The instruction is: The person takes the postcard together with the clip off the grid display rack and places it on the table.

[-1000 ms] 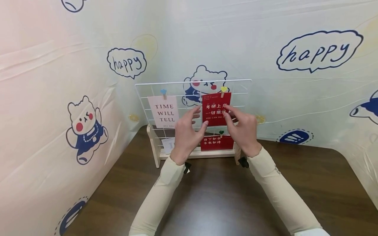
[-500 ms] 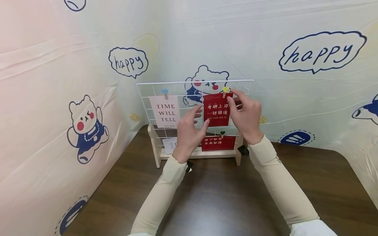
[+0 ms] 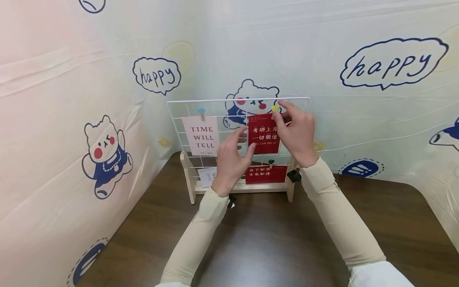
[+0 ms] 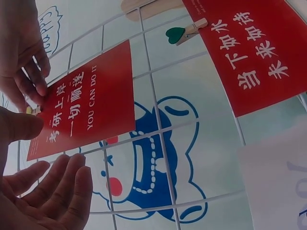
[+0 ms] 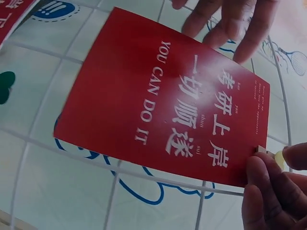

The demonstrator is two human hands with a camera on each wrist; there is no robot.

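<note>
A red card (image 3: 263, 148) with white lettering hangs on a white wire grid rack (image 3: 233, 99), under a small wooden clothespin with a yellow heart (image 3: 275, 108). Thumb and fingers of my right hand (image 3: 297, 133) pinch that clothespin at the card's upper right corner; the right wrist view shows the yellow heart (image 5: 279, 159) between them. My left hand (image 3: 231, 161) is at the card's left edge, fingers spread and relaxed. In the left wrist view, the left fingers (image 4: 57, 189) lie beside the card (image 4: 96, 103), and whether they touch it I cannot tell.
A pink card (image 3: 201, 137) hangs from a blue-heart clothespin (image 3: 201, 111) at left. Lower down are another red card (image 3: 265, 175) with a green-heart clothespin (image 3: 271, 162) and a partly hidden white card (image 3: 206, 176). Wooden feet carry the rack on the brown table (image 3: 272, 239).
My right hand has gone up from the card's right edge to the yellow-heart clothespin and now pinches it. The left hand has stayed nearly in place at the card's left edge.
</note>
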